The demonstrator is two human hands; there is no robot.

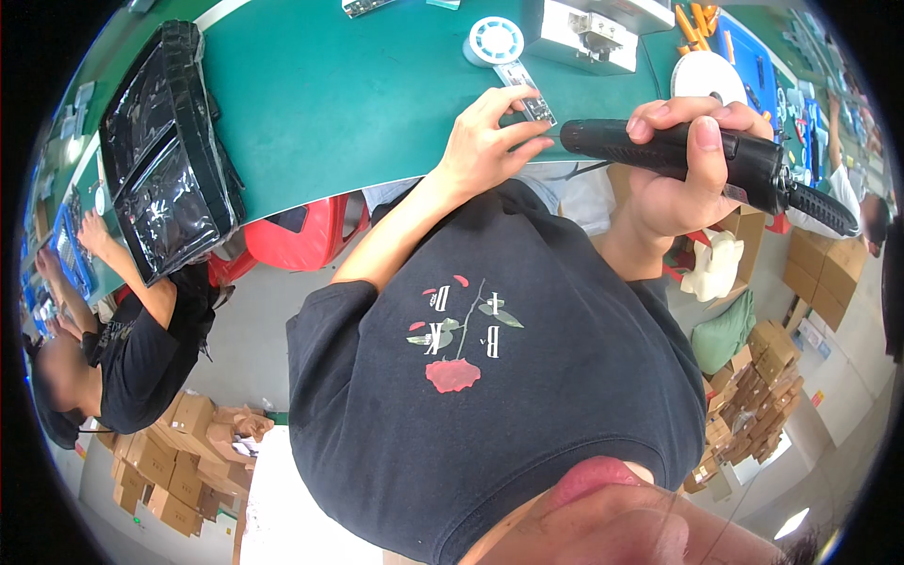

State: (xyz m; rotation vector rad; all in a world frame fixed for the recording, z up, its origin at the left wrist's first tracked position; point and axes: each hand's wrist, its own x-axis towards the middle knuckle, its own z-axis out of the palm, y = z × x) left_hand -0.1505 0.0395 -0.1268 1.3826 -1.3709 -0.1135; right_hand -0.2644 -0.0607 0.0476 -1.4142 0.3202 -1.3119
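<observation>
Left hand (499, 135) pinches the narrow board (539, 109) on the green desk (358, 94), likely steadying it, while the right hand (692, 160) wraps the black handheld driver (659, 149), nose aimed left, presumably keeping it level beside those fingertips.

I can't make out the tip of the black tool (603, 139) near my left hand (485, 141); my right hand (692, 169) hides part of its body.

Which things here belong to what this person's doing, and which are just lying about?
Seemingly in use:
narrow board, at the left hand
black handheld tool, in the right hand

Apparently just lying about:
black plastic-wrapped bundle
red stool
cardboard boxes
</observation>
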